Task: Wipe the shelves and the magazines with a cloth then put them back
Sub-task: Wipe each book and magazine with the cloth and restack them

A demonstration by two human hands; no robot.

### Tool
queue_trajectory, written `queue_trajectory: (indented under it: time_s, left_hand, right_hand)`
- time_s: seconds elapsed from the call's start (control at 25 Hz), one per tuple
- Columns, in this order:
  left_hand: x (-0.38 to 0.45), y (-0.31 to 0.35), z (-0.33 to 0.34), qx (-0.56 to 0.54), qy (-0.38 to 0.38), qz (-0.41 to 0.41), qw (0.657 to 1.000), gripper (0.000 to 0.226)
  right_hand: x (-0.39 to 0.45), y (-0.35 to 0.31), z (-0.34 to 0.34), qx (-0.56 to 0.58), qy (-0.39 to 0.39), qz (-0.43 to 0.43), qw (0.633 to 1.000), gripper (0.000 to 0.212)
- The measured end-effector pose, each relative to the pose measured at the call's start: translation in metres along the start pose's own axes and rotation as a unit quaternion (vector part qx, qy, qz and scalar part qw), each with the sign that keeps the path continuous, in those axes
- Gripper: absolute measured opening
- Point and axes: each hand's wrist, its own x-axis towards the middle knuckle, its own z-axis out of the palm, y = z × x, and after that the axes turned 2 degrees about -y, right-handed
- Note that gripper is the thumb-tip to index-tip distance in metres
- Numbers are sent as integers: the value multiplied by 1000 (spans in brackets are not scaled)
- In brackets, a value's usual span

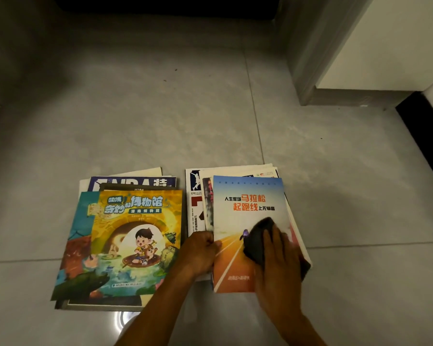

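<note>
Two stacks of magazines lie on the grey tiled floor. The left stack [125, 245] is topped by a yellow children's magazine with a cartoon boy in a boat. On top of the right stack lies a blue and orange magazine [238, 221] showing a running track. My left hand [200, 253] grips that magazine's left edge, thumb on the cover. My right hand [278, 260] presses a dark cloth [259, 236] flat onto the cover's lower right part. No shelves are in view.
A grey door frame [310, 71] and white wall stand at the back right. A black strip [425, 136] runs along the right edge. A dark mat or furniture base [165, 6] lies at the top. Open floor [160, 121] stretches beyond the stacks.
</note>
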Motion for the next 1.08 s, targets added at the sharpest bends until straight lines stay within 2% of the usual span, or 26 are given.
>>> queue_trajectory:
  time_s: [0.08, 0.16, 0.2, 0.24, 0.28, 0.32, 0.36, 0.4, 0.44, 0.48, 0.52, 0.56, 0.6, 0.64, 0.72, 0.76, 0.8, 0.84, 0.88, 0.96, 1.0, 1.04, 1.08]
  left_hand:
    - [0, 2, 1, 3, 10, 1, 1000, 18]
    - [0, 4, 0, 21, 25, 2, 999, 14]
    - [0, 4, 0, 23, 26, 0, 999, 9]
    - [1, 4, 0, 19, 25, -3, 999, 6]
    - [1, 5, 0, 20, 20, -9, 1000, 5]
    - [1, 5, 0, 26, 11, -10, 1000, 8]
    - [1, 5, 2, 41, 2, -5, 999, 15]
    - [0, 5, 4, 59, -4, 2, 998, 25]
    - [-2, 8, 6, 75, -1, 9, 997, 31]
    - [-3, 10, 7, 86, 11, 14, 996, 30]
    - [-4, 11, 8, 91, 25, 16, 995, 25]
    - [-5, 12, 8, 95, 34, 15, 995, 21]
    - [-5, 11, 7, 94, 34, 13, 995, 21]
    - [-5, 11, 7, 88, 30, 11, 996, 26]
    - [-6, 11, 6, 79, 23, 9, 997, 35]
    - [-5, 11, 6, 80, 21, 7, 997, 36]
    - [-5, 10, 6, 79, 20, 4, 997, 35]
    - [-4, 10, 7, 76, 19, 3, 997, 30]
    - [-4, 9, 7, 73, 17, 3, 997, 25]
    - [-2, 7, 9, 72, 20, 9, 997, 20]
    - [-2, 5, 9, 70, 23, 12, 997, 21]
    - [-2, 4, 10, 68, 26, 11, 997, 23]
    - [-2, 5, 10, 69, 29, 7, 997, 26]
  right_hand:
    - [-25, -34, 20, -29, 42, -138, 989, 74]
    - [-29, -24, 12, -52, 3, -272, 961, 91]
    - [-21, -6, 5, -64, -9, -291, 954, 96]
    - [-12, 11, -4, -56, -22, -262, 963, 96]
    - [-1, 30, -9, -18, -14, -186, 982, 90]
    - [6, 37, -15, 38, 0, -70, 997, 81]
    - [10, 33, -13, 67, 23, 29, 997, 74]
    - [11, 20, -8, 55, 42, 73, 995, 74]
    - [10, 0, -3, 22, 54, 61, 996, 79]
    - [8, -20, -1, 6, 40, 0, 999, 88]
    - [9, -30, 1, -10, 21, -98, 995, 95]
    - [21, -27, -1, -21, -3, -180, 983, 98]
    - [40, -14, -4, -28, -9, -219, 975, 94]
    - [60, -2, -7, -19, -12, -208, 978, 86]
    - [98, 13, -13, 61, -27, -44, 997, 72]
    - [108, 7, -14, 86, -16, 35, 996, 72]
    - [112, -10, -15, 81, 3, 63, 995, 74]
    - [113, -30, -11, 73, 16, 29, 997, 77]
    - [111, -50, -8, 71, 2, -49, 996, 78]
    - [104, -69, -6, 64, -57, -231, 969, 76]
    - [112, -61, -9, 64, -69, -279, 956, 75]
    - [121, -45, -10, 60, -68, -277, 957, 73]
    - [131, -27, -10, 54, -56, -227, 971, 71]
